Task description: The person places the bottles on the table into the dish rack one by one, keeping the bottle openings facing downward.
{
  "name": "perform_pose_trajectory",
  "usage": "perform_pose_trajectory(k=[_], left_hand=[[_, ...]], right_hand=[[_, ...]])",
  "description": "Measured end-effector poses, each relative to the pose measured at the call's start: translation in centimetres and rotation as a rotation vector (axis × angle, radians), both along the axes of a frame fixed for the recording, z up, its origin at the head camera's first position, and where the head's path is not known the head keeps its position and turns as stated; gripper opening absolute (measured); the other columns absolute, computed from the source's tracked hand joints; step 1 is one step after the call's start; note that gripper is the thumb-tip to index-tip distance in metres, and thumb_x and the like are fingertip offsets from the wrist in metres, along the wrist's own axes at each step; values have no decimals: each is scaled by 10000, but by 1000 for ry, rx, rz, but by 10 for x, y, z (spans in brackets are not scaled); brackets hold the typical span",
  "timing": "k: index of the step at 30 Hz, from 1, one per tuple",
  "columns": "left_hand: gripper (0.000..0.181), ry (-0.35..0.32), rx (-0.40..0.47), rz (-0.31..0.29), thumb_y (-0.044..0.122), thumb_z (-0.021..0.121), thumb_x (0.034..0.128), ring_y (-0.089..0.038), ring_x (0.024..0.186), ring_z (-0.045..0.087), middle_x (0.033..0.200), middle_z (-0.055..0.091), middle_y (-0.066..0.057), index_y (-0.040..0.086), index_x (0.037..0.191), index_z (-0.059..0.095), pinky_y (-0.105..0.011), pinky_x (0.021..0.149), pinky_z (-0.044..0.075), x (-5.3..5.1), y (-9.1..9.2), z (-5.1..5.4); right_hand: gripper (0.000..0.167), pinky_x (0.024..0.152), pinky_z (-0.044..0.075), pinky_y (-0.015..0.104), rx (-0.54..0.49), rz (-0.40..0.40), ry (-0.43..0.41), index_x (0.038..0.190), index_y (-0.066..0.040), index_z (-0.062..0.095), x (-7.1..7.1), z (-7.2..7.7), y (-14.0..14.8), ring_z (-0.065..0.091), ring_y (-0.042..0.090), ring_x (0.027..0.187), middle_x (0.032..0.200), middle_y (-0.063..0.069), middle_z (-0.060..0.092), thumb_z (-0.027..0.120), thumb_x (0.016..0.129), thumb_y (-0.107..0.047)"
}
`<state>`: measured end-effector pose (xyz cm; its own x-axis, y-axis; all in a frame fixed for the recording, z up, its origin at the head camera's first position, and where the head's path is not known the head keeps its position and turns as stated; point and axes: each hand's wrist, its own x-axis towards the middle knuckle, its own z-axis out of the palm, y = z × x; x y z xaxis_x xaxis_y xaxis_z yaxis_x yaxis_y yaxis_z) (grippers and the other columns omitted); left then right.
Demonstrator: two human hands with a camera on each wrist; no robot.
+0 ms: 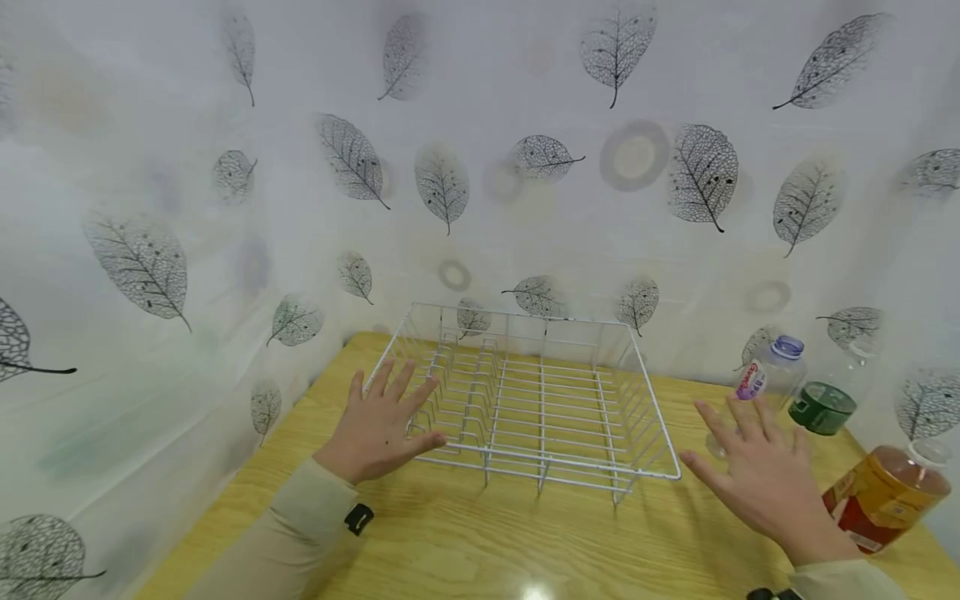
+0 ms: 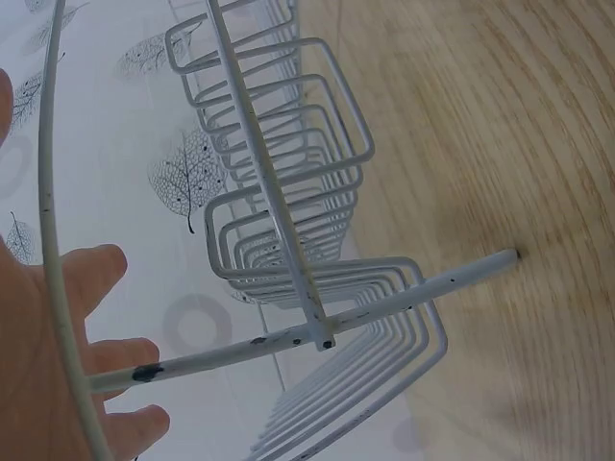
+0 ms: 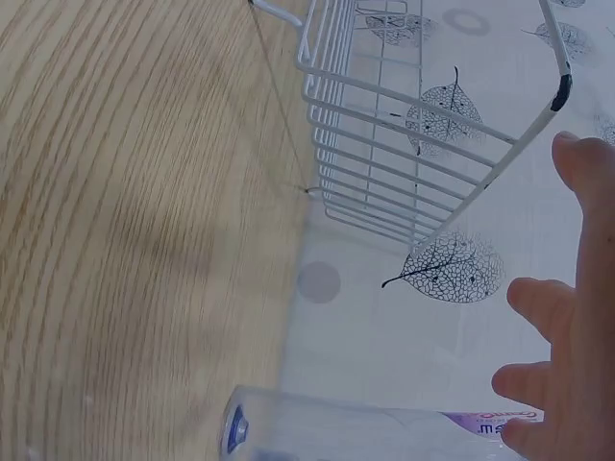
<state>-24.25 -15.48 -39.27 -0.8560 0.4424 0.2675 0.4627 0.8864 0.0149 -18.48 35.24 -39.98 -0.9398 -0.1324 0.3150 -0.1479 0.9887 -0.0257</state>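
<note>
A white wire dish rack (image 1: 551, 400) stands on the wooden table, its coating chipped dark in spots in the left wrist view. My left hand (image 1: 386, 425) hovers over the rack's front left corner, fingers straight and spread, holding nothing. Off the rack's right side, my right hand (image 1: 765, 475) is spread with straight fingers, also holding nothing. Beyond its fingertips is a clear bottle with a blue neck (image 1: 772, 371) and a purple and red label. Whether the left fingers touch the wire is hard to tell.
Right of the clear bottle stands another with a green label (image 1: 825, 407). A bottle of reddish-brown liquid (image 1: 888, 496) is beside my right wrist. A leaf-patterned curtain (image 1: 480, 250) hangs behind and left of the wooden table (image 1: 465, 542).
</note>
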Motion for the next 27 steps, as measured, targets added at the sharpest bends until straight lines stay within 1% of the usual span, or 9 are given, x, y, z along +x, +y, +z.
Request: perform_pose_trajectory(k=[4,10,13,15,18,22,24,27], left_hand=[[898,3,0,-3,798,430,906,-441,1511,70,1660,175,-170,263,1616,299,-738,1133,52,0,0,0],[889,11,2,-7,788,432,914,-438,1510,84,1657,176,-175,257,1615,301,-738,1133,58,1,0,0],[883,14,2,-6,778,444,917,-442,1508,99,1652,189,-185,251,1613,312,-740,1131,66,1,-1,-1],[879,15,2,-3,774,449,918,-442,1507,107,1650,196,-186,251,1612,315,-741,1130,72,1,-1,-1],[876,16,6,-1,773,445,919,-441,1507,113,1648,206,-188,254,1612,316,-742,1129,75,1,-1,0],[874,20,15,-3,775,442,920,-442,1506,124,1642,226,-195,249,1609,325,-745,1126,84,1,-2,0],[876,21,16,-5,775,440,921,-442,1506,123,1642,226,-196,244,1608,326,-745,1126,85,1,-2,0],[881,20,15,-5,777,437,921,-439,1508,110,1648,208,-189,241,1611,319,-739,1131,78,1,-2,1]], right_hand=[[811,990,41,862,-5,-11,3,1597,-168,328,1,0,3,53,534,1476,1593,311,226,508,971,-651],[804,971,111,861,-37,-11,68,1569,-135,368,4,-1,7,115,554,1451,1570,322,232,572,956,-614],[806,963,129,856,-54,-12,80,1570,-126,356,5,-2,11,115,560,1445,1574,329,212,585,957,-596],[810,962,135,851,-85,-14,87,1568,-110,351,5,-3,13,119,571,1436,1571,335,207,599,957,-581],[823,974,131,842,-162,-17,106,1566,-70,334,5,-5,17,150,600,1406,1558,365,191,629,957,-538],[860,996,146,831,-286,-30,128,1585,-26,257,2,-8,23,191,651,1355,1561,396,137,663,961,-455],[891,1017,150,821,-358,-51,125,1595,-7,196,1,-9,26,172,660,1360,1573,397,101,664,967,-430],[952,1043,134,809,-485,-83,114,1604,16,91,-2,-11,31,103,636,1405,1593,383,48,662,975,-412]])
